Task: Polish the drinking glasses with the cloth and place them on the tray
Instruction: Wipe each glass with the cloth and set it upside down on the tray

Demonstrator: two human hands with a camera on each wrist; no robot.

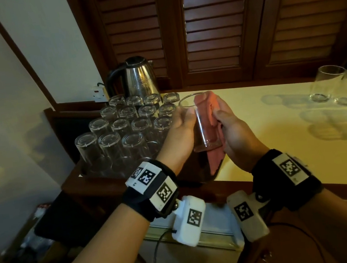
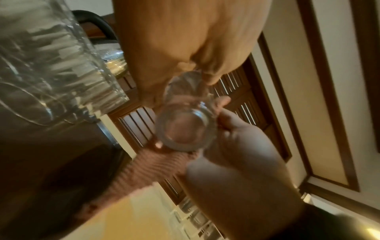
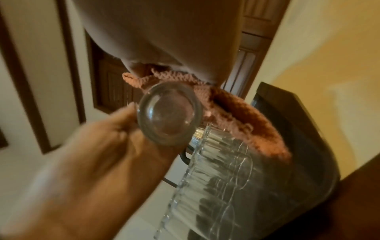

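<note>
The clear, straight-sided drinking glass is held upright in the air at 3 o'clock of the tray's upturned glasses. The left hand wraps its wall; the right hand clamps the pink knitted cloth against it. It is probably light, slick and fragile, so grip mid-wall, never the thin rim.

Thick round base of the drinking glass faces the lens, blurred. The left hand wraps it from above; the right hand presses a pink knitted cloth against it from below. Upturned glasses crowd the left.
</note>
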